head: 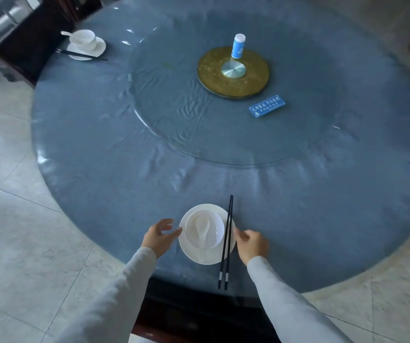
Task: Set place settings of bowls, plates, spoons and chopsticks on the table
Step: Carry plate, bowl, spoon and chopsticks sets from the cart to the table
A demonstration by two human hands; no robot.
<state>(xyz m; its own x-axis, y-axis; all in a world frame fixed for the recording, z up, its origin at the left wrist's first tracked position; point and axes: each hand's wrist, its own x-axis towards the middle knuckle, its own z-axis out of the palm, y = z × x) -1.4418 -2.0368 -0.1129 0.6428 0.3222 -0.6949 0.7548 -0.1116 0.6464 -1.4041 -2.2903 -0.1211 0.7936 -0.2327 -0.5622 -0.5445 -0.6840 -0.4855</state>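
A white plate [194, 256] lies near the front edge of the round blue table [100, 169]. On it stands a white bowl [217, 231] with a white spoon [202, 230] inside. Black chopsticks [226, 243] rest across the plate's right rim and overhang the table edge. My left hand [159, 237] hovers open just left of the plate, fingertips at its rim. At the plate's right rim is my right hand [252, 245], fingers loosely curled, holding nothing. A second setting sits far left: plate [100, 49], bowl [84, 38], spoon [69, 35], chopsticks [81, 55].
A glass turntable [174, 107] covers the table's middle, with a gold disc [214, 75], a blue-and-white canister [238, 45] and a blue sign card [267, 106]. A dark chair [28, 45] stands at the far left. Tiled floor surrounds the table.
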